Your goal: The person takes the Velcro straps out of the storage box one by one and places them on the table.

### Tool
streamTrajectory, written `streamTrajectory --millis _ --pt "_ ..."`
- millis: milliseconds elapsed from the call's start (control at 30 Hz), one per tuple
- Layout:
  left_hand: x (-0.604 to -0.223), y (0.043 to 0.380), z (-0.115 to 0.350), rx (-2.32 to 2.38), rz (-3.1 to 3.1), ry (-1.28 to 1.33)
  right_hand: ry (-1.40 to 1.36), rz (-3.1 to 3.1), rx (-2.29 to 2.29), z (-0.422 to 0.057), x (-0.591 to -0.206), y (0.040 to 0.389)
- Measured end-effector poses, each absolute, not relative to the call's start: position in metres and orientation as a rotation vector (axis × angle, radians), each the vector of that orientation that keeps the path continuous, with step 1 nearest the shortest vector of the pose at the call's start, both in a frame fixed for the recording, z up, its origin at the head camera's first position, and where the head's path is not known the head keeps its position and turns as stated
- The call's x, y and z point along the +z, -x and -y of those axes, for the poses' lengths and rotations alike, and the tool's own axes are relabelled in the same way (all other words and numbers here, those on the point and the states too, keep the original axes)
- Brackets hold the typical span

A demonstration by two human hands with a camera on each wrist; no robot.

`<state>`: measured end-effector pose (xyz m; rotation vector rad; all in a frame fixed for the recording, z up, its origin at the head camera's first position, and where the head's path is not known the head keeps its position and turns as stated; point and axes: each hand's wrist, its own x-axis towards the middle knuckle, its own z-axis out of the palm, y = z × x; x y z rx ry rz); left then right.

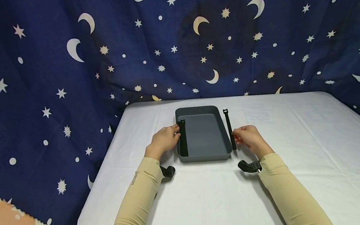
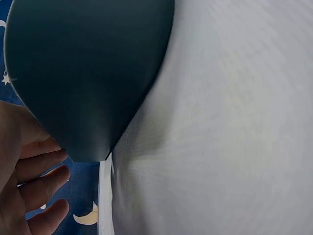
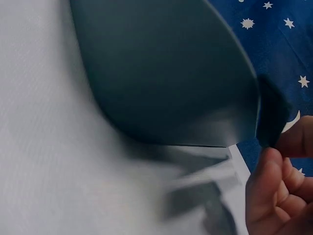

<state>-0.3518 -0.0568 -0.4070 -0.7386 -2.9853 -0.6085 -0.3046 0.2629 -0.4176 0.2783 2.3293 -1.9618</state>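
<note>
Currently the right hand (image 1: 249, 137) pinches the upright-looking black strap (image 1: 228, 122) on its near half, just right of the gray tray (image 1: 205, 134) on the white table (image 1: 199, 201). Left of it, the left hand (image 1: 163, 138) touches the tray's wall with loosely extended fingers, beside another strap (image 1: 184, 142) along the left side

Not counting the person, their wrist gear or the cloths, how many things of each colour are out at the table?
Grey: 1, the tray
Black: 2, the left strap inside the tray and the right strap pinched by the right hand
Total: 3
</note>
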Motion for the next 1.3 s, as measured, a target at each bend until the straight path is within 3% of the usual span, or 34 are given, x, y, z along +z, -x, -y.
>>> streamTrajectory --millis 1300 --pt "-0.407 0.352 0.056 -0.602 2.979 0.726 -0.332 -2.538 -1.665 -0.252 -0.425 0.306"
